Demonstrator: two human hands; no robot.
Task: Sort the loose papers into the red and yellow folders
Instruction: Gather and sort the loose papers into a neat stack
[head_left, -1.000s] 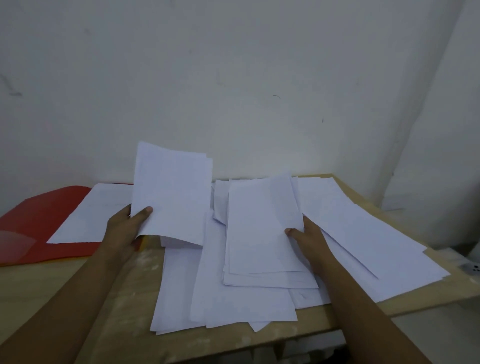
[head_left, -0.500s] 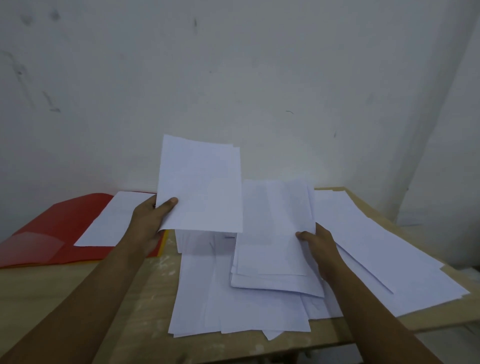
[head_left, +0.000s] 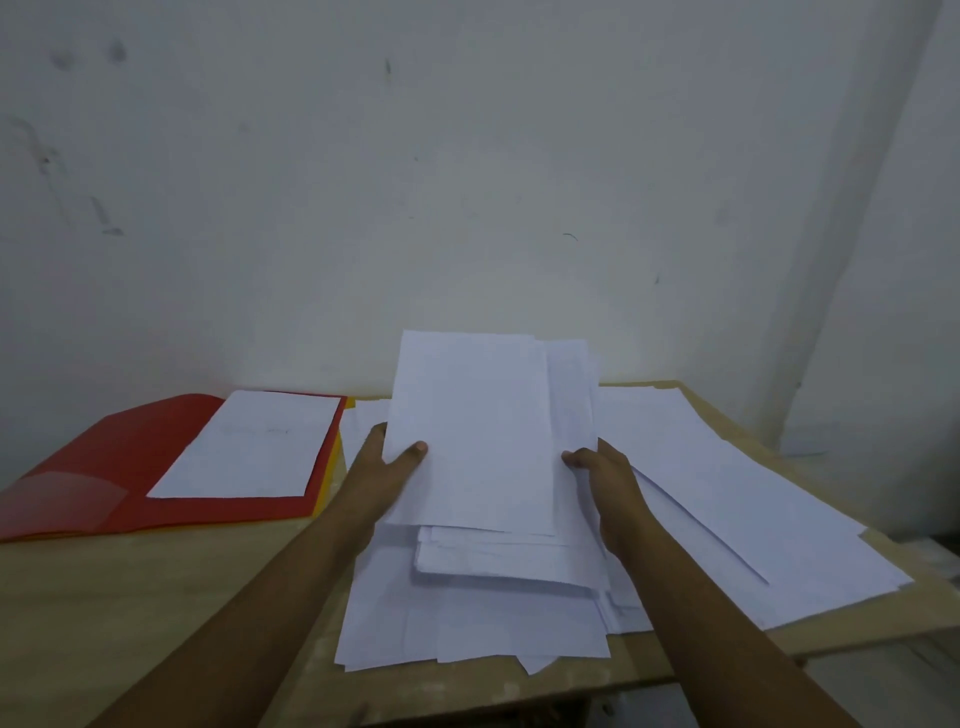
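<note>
A small stack of white sheets (head_left: 478, 431) is raised above the table between both hands. My left hand (head_left: 387, 467) grips its left edge, thumb on top. My right hand (head_left: 605, 473) grips the right edge of the sheets, thumb on top. Beneath them a loose pile of white papers (head_left: 467, 613) spreads over the table. The red folder (head_left: 130, 467) lies open at the left with one white sheet (head_left: 254, 447) on it. A yellow folder (head_left: 332, 467) shows only as a thin strip under the red folder's right edge.
The wooden table (head_left: 130, 597) stands against a white wall (head_left: 467, 182). More long white sheets (head_left: 727, 509) fan out to the table's right edge. Bare wood lies in front of the red folder.
My left hand carried its sheets rightward, over the papers my right hand holds. Both hands now hold one joined stack. The camera view shifted left.
</note>
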